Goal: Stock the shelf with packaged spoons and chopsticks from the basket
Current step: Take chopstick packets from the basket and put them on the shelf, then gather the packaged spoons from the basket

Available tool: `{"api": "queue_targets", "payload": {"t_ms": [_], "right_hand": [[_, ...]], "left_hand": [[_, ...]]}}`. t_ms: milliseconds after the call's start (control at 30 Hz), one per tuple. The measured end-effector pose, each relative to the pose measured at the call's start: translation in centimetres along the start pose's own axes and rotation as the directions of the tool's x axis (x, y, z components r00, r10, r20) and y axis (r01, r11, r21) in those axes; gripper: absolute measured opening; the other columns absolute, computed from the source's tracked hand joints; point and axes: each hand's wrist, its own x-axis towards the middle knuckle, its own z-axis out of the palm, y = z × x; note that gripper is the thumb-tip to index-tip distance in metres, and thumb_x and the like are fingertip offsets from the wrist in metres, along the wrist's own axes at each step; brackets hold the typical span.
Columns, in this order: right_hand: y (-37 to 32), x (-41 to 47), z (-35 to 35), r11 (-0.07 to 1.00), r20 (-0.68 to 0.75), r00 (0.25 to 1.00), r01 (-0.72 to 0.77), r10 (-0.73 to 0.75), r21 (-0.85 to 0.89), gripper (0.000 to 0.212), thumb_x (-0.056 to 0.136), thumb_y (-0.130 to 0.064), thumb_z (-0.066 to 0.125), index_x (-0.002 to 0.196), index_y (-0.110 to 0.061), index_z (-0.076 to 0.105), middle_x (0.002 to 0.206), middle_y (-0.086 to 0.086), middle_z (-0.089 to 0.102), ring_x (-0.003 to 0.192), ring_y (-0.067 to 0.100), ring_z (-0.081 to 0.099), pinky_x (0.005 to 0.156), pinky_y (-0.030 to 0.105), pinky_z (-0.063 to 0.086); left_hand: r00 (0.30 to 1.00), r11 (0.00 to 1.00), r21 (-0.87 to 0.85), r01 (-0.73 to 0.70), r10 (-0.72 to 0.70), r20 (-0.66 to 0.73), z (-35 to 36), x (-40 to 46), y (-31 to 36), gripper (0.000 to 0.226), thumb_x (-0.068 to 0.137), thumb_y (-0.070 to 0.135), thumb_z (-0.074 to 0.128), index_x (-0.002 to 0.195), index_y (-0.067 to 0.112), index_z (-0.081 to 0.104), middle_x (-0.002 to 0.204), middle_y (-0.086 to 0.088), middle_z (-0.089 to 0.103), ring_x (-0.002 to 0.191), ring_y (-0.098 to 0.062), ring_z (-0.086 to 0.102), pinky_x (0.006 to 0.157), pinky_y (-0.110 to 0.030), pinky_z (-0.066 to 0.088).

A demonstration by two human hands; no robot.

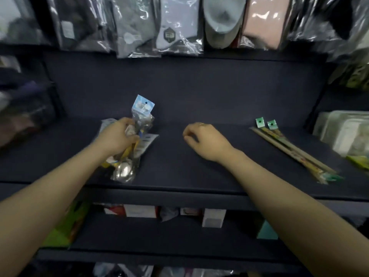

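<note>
Dark matte shelf [199, 108] fills my view, flat and bare between my hands, so there is room to lay stock in rows. Above both hands hang socks [171, 27] in glossy crinkled film, out of the way of this work.

Right of my right hand, well apart, two chopstick packs [289, 148] lie side by side, long and thin, pale sticks in clear sleeves with green hang tabs pointing to the back; I judge them already stocked, grouped at that end.

My left hand [117, 136] is closed around a bundle of spoon packs [137, 136], crackly clear bags with shiny steel bowls showing near the shelf's front edge and a blue card tag standing up behind my fingers. Some packs seem to rest on the shelf under the hand; I judge I am setting them down there as a separate group.

My right hand [203, 140] hovers palm down, fingers loosely curled, holding nothing. No basket is in view.
</note>
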Motion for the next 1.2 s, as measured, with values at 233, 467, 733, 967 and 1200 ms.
{"api": "queue_targets", "payload": {"t_ms": [233, 467, 733, 967, 1200], "right_hand": [[-5.6, -0.5, 2.5, 0.999, -0.024, 0.999, 0.023, -0.022, 0.041, 0.020, 0.092, -0.021, 0.048, 0.103, -0.013, 0.063, 0.109, 0.005, 0.060, 0.096, 0.024, 0.059, 0.087, 0.042, 0.050], [-12.7, -1.9, 4.1, 0.969, -0.012, 0.981, 0.195, -0.196, 0.149, 0.019, 0.093, -0.017, 0.050, 0.100, -0.012, 0.067, 0.089, -0.002, 0.063, 0.077, 0.011, 0.052, 0.070, 0.028, 0.046], [-22.7, -5.8, 15.3, 0.828, 0.258, 0.811, 0.417, -0.526, 0.376, 0.021, 0.091, -0.021, 0.047, 0.097, -0.012, 0.065, 0.098, 0.004, 0.068, 0.090, 0.022, 0.062, 0.075, 0.040, 0.050], [-25.2, -14.7, 33.3, 0.899, 0.664, 0.615, 0.205, -0.427, 0.388, 0.016, 0.095, -0.021, 0.043, 0.083, -0.017, 0.052, 0.075, 0.000, 0.053, 0.073, 0.022, 0.052, 0.064, 0.035, 0.040], [-27.4, -23.1, 54.7, 0.982, 0.861, 0.475, 0.047, -0.182, 0.182, 0.027, 0.095, -0.027, 0.046, 0.113, -0.010, 0.058, 0.109, 0.012, 0.065, 0.103, 0.026, 0.061, 0.081, 0.031, 0.045]], "left_hand": [[0.969, 0.936, 0.265, -0.231, 0.196, 0.149, -0.5, 1.9, -5.8, 0.042, 0.082, 0.044, 0.056, 0.117, 0.020, 0.059, 0.129, -0.011, 0.051, 0.124, -0.031, 0.042, 0.103, -0.046, 0.037], [0.893, 0.901, 0.078, -0.427, 0.434, -0.117, -5.1, -8.6, -7.1, 0.036, 0.087, 0.032, 0.047, 0.114, 0.013, 0.060, 0.098, 0.000, 0.062, 0.086, -0.008, 0.051, 0.075, -0.022, 0.041], [0.998, 0.983, 0.176, -0.056, 0.057, 0.000, -3.8, -24.6, -20.7, 0.049, 0.081, 0.041, 0.036, 0.113, 0.011, 0.058, 0.093, -0.005, 0.059, 0.074, -0.024, 0.061, 0.059, -0.039, 0.053], [0.857, 0.874, 0.211, 0.438, -0.477, 0.195, 2.6, -36.5, -35.4, 0.026, 0.087, 0.019, 0.051, 0.111, 0.011, 0.058, 0.104, -0.010, 0.060, 0.099, -0.034, 0.059, 0.079, -0.039, 0.047], [0.655, 0.737, 0.187, 0.649, -0.667, 0.356, 13.5, -46.0, -49.8, 0.043, 0.083, 0.032, 0.038, 0.116, 0.014, 0.059, 0.117, -0.014, 0.060, 0.107, -0.032, 0.057, 0.091, -0.035, 0.047]]}}
